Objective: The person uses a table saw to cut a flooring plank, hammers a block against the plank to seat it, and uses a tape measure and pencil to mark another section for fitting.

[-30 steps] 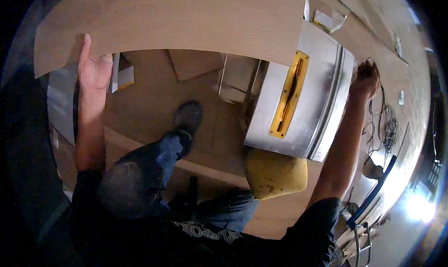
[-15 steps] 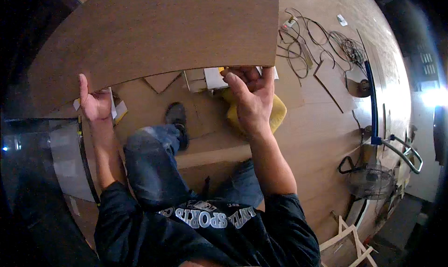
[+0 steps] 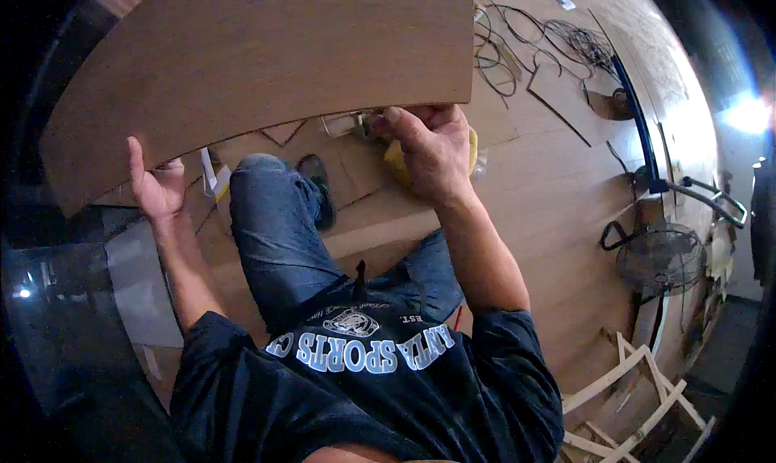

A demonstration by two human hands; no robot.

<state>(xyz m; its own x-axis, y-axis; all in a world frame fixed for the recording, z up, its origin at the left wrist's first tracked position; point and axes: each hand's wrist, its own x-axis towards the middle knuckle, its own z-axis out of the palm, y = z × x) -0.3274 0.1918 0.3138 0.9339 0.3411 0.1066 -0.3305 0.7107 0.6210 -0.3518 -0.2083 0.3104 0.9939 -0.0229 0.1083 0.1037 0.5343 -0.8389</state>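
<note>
A large flat brown wooden panel [image 3: 283, 50] spans the upper left of the head view, held off the floor with its long edge toward me. Near its left end, my left hand [image 3: 159, 188] supports the edge from below, thumb sticking up and fingers partly hidden underneath. My right hand [image 3: 436, 152] grips the same edge close to the right corner; its thumb lies along the edge and the other fingers curl under the board. Past my right hand, a yellow object [image 3: 396, 162] of unclear kind rests on the floor, partly covered by that hand.
Tangled black cables [image 3: 578, 46] lie at the far right near a thin board piece [image 3: 559, 99]. A blue bar with a metal handle [image 3: 647, 152], a fan [image 3: 660, 257] and wooden strips [image 3: 638, 382] line the right side. White sheet material [image 3: 145, 277] is at left.
The panel stays in both hands and its left end now shows more fully. My view has shifted, and my left knee appears farther up. White packets by my right hand are now out of sight.
</note>
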